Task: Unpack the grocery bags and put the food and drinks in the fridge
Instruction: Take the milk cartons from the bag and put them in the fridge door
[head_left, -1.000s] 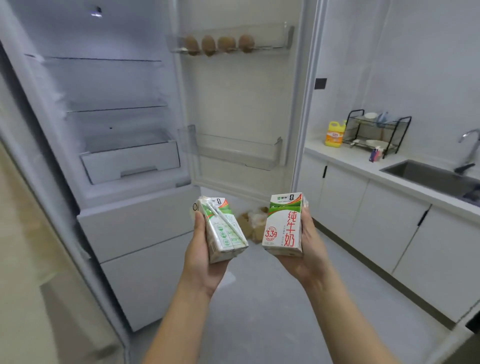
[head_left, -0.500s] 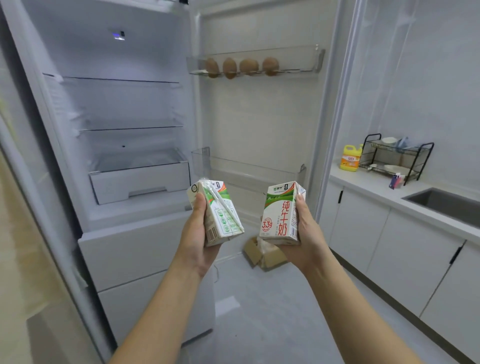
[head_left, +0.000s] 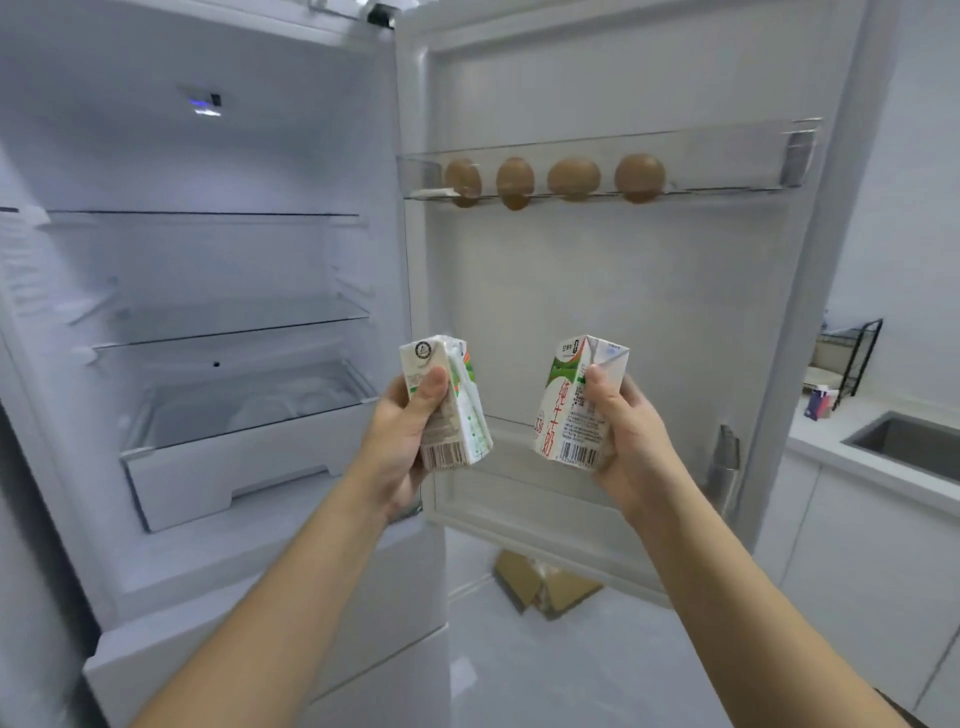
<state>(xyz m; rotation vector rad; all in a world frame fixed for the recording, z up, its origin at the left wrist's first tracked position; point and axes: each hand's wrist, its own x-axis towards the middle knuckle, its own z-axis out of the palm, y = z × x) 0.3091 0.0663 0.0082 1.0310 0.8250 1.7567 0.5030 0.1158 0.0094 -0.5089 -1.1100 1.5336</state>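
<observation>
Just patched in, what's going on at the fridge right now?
A person stands at the open fridge with a milk carton in each hand. The left hand grips the left milk carton, and the right hand grips the right milk carton. Both are held up in front of the lower door bin. Neither is put away yet. Four eggs sit in the upper door shelf.

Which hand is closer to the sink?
Right. The right hand, holding a milk carton, is left of the sink, before the fridge door; the left hand, holding the second carton, is farther left, by the fridge drawer.
</observation>
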